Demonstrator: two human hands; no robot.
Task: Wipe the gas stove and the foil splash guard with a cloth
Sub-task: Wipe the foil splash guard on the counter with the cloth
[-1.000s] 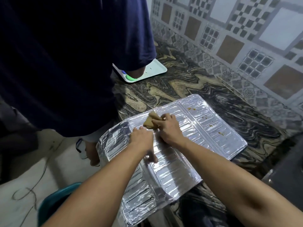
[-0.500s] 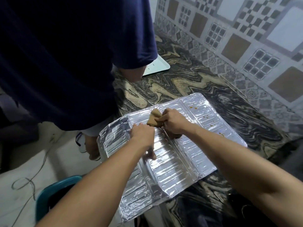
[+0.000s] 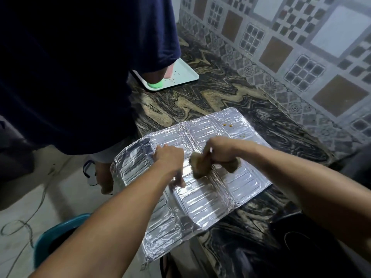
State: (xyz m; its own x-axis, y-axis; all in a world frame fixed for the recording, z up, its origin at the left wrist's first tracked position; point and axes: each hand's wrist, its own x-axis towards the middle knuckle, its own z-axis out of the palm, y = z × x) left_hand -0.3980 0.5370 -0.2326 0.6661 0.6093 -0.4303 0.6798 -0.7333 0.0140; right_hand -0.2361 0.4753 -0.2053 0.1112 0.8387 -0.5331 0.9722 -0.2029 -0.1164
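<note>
the foil guard (image 3: 200, 173) lies flat on the counter (image 3: 220, 101), at its near edge, and its left part hangs out over that edge with nothing under it. the right hand (image 3: 218, 151) holds the cloth (image 3: 198, 164) — fingers are curled down on it, and the cloth is pressed on the middle panel of the guard. the picture is blurred there, so i cannot tell how tight the grip is. the left hand (image 3: 170, 159) presses on the guard just beside the cloth, on the left; its fingers look bent down on the foil, but if they pinch it or only push i cannot tell.

small orange stains (image 3: 227, 125) are visible on the guard's far right panel, well apart from the cloth, so this part is probably not yet wiped. the stove is not clearly visible.

what could go wrong, in my judgement: the foil is thin and the overhanging part has no support, so a strong stroke toward the counter's edge could bend or tear it, or pull the whole guard off the counter. another person in a dark shirt (image 3: 80, 67) stands very near at the left, and a white tray (image 3: 180, 77) lies at the counter's far edge — a wide stroke may bump that person.
</note>
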